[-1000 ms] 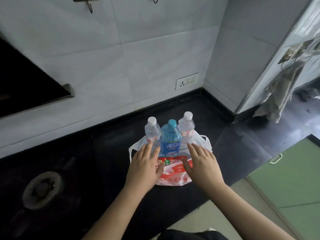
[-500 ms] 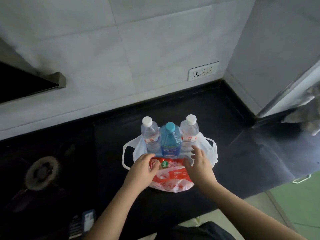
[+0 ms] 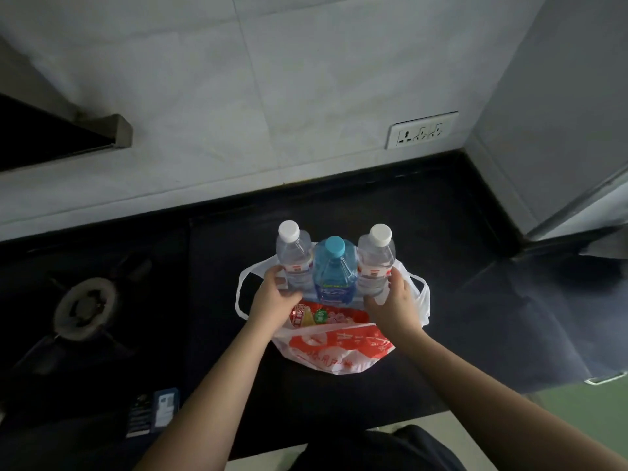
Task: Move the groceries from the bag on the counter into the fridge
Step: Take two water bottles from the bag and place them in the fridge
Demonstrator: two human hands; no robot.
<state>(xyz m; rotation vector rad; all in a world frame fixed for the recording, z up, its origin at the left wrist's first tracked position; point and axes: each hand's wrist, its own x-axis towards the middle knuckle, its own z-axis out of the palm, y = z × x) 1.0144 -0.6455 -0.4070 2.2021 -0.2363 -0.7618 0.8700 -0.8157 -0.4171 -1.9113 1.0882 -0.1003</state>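
Note:
A white and red plastic bag lies open on the black counter. Three bottles stand upright in it: a clear one with a white cap on the left, a blue one with a blue cap in the middle, and a clear one with a white cap on the right. A red snack packet lies in front of them. My left hand curls around the base of the left bottle. My right hand wraps the base of the right bottle.
A gas burner sits on the counter to the left. A wall socket is on the tiled wall behind. The grey fridge side rises at the right. A green cabinet front with a handle is at lower right.
Both hands moved forward from the snack packet and bag rim to the outer bottles and closed around their bases. The view has tilted down and closer to the bag.

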